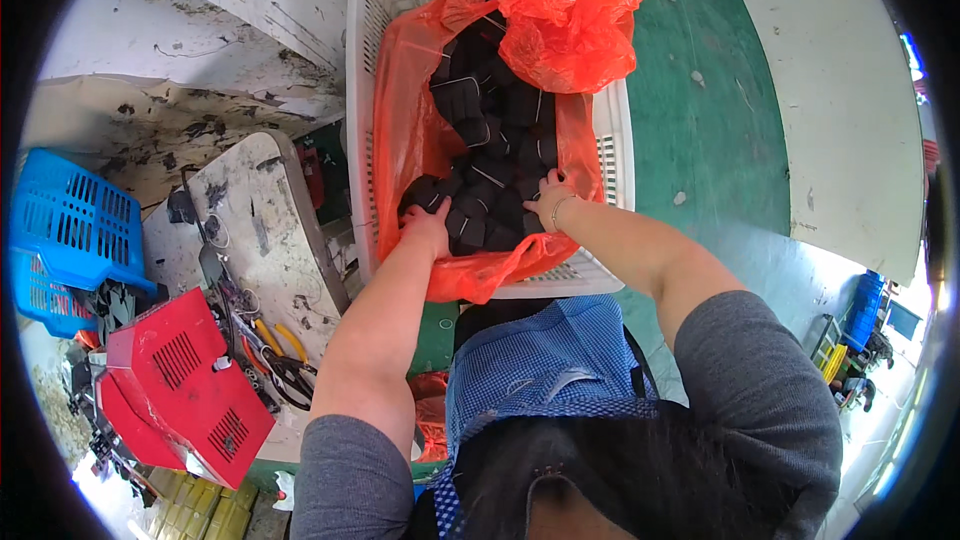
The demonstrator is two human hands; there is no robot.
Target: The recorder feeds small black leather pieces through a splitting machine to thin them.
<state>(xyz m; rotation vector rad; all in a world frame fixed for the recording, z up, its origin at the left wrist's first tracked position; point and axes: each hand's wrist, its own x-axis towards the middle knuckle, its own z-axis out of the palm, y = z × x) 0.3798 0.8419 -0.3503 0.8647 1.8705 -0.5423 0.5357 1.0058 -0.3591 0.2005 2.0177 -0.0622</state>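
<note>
A white plastic basket [362, 70] stands in front of me, lined with an orange-red plastic bag [400, 80]. Many black, soft-looking bundled pieces [490, 175] with thin pale edges or bands fill the bag; their exact kind is unclear. At the near left of the pile, my left hand [427, 227] has its thumb and fingers closed about a black piece. My right hand [549, 202], with a thin bracelet at the wrist, reaches in at the near right. Its fingers bend over black pieces there, with some fingertips hidden among them.
Crumpled orange-red plastic [575, 15] lies over the basket's far right corner. Left of the basket, a worn white table [270, 200] bears pliers [290, 340], a red metal housing [180, 380] and cables. A blue crate [85, 215] sits farther left. The floor [700, 90] is green.
</note>
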